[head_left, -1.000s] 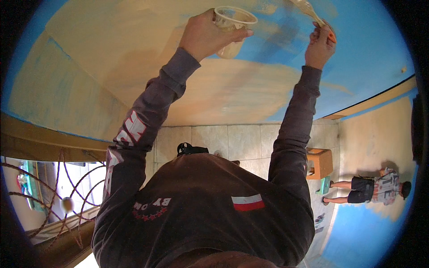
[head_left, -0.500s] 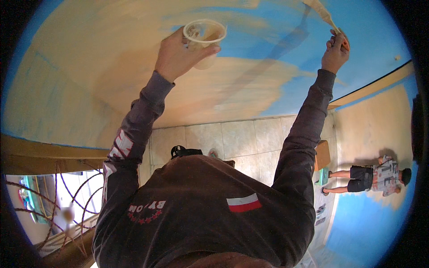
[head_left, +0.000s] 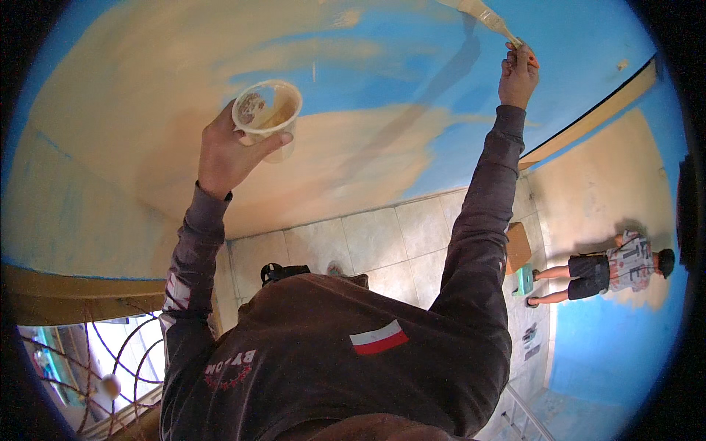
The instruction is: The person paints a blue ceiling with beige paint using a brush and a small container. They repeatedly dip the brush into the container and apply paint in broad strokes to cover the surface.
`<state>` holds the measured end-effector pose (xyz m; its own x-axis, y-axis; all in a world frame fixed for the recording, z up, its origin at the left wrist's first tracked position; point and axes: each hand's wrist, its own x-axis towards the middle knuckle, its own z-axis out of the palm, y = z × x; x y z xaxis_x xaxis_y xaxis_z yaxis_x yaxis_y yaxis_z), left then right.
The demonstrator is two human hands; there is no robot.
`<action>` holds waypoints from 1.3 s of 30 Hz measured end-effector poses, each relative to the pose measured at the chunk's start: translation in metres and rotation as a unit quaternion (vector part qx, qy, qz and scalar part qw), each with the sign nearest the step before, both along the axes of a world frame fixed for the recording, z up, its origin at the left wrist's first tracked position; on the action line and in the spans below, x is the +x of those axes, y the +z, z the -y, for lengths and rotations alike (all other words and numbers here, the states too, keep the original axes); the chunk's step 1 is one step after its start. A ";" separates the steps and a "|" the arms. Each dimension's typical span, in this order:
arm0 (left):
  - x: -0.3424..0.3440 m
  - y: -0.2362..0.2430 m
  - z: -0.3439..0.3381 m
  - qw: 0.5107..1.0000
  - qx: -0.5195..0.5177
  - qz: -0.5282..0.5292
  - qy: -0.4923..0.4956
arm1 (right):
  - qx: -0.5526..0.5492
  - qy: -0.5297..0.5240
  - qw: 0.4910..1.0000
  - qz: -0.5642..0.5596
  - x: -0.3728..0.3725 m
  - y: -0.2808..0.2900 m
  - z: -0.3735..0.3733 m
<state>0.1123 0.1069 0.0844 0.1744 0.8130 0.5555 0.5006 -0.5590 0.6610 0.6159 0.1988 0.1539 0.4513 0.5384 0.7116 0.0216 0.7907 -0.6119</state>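
My left hand (head_left: 224, 158) is closed round a clear plastic cup (head_left: 276, 110) with beige paint inside, held in front of the painted wall (head_left: 375, 147). Higher up on the right, my right hand (head_left: 518, 82) grips a paintbrush (head_left: 491, 20) by its handle, which has some orange at the end. The bristles lie at or very near the wall, among blue and beige patches; whether they touch is unclear. The brush and arm cast a long shadow across the paint.
A co-worker (head_left: 588, 272) in shorts is at the right-hand wall on a green stool (head_left: 523, 283), beside an orange-brown stool (head_left: 517, 242). Tiled floor (head_left: 382, 235) runs below the wall. At lower left is an opening with a dark lattice (head_left: 88, 353).
My left hand and the cup have moved down and leftward in view. My right hand with the brush went right, then back up and left. The whole view has shifted slightly.
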 end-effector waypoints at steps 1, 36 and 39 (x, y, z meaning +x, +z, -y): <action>-0.001 -0.001 0.002 1.000 0.003 0.002 -0.009 | -0.004 0.006 1.000 0.003 0.005 -0.001 -0.001; 0.098 -0.023 0.031 0.992 -0.101 0.075 -0.029 | -0.062 0.024 0.997 0.030 0.177 0.003 -0.035; 0.094 -0.024 0.033 0.993 -0.102 0.056 -0.019 | -0.046 0.009 0.999 0.021 0.186 -0.003 -0.036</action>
<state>0.2062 0.0738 0.0603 0.1548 0.9047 0.3970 0.3988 -0.4249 0.8127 0.8019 0.2352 0.1509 0.4121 0.6103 0.6765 0.0343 0.7316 -0.6809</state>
